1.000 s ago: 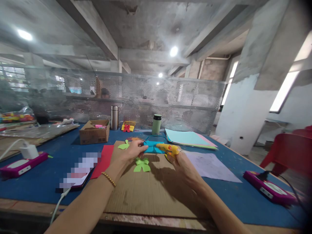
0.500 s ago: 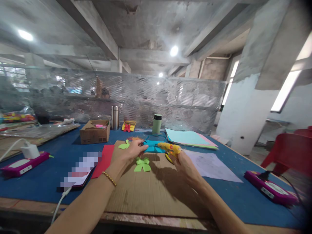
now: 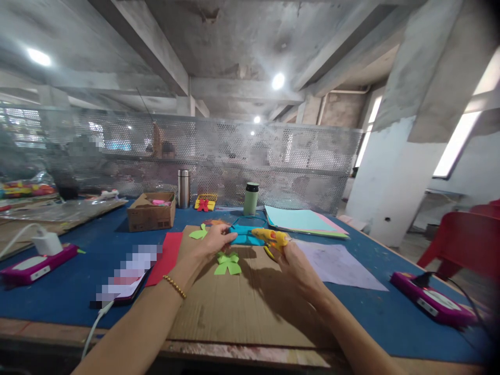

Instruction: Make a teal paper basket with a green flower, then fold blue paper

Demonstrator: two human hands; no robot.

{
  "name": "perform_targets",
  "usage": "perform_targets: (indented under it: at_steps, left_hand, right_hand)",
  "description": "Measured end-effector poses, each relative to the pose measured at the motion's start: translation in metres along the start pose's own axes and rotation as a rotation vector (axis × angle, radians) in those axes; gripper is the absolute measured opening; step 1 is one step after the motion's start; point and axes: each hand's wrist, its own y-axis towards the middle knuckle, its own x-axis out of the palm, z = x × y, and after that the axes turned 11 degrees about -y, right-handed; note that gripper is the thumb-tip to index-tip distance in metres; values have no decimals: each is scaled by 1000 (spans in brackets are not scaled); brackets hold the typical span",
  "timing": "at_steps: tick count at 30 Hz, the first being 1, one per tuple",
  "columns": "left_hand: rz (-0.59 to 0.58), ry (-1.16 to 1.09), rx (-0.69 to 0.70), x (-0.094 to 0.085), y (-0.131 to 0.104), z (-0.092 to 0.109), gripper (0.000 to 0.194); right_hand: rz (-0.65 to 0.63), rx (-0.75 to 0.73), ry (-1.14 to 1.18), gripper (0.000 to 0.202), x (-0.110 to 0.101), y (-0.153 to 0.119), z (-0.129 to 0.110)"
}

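Observation:
Pinched in my left hand (image 3: 217,239) is the left end of a blue paper piece (image 3: 246,235), raised over a cardboard sheet (image 3: 230,312). My right hand (image 3: 291,256) is closed around a yellow glue gun (image 3: 269,237), whose front end lies over the blue piece. Whether the nozzle touches the paper cannot be made out. A green paper bow (image 3: 228,264) lies on the cardboard just below the blue piece. Another green paper shape (image 3: 198,232) sits behind my left hand.
Red paper (image 3: 166,258) and a phone (image 3: 130,278) lie left; purple paper (image 3: 341,264) and a power strip (image 3: 433,302) lie right. Behind stand a cardboard box (image 3: 151,214), a steel flask (image 3: 184,190), a green bottle (image 3: 251,200) and stacked coloured paper (image 3: 300,220).
The glue gun and my right hand have shifted very slightly to the left. My left hand still holds the blue piece in nearly the same place.

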Motion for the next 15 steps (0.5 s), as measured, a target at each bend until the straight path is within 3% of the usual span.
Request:
perform_targets:
  at_steps: [15]
  left_hand:
    - [7,6,11,-2,1,0,28]
  right_hand:
    - [-60,6,-53,29,0,-1,5]
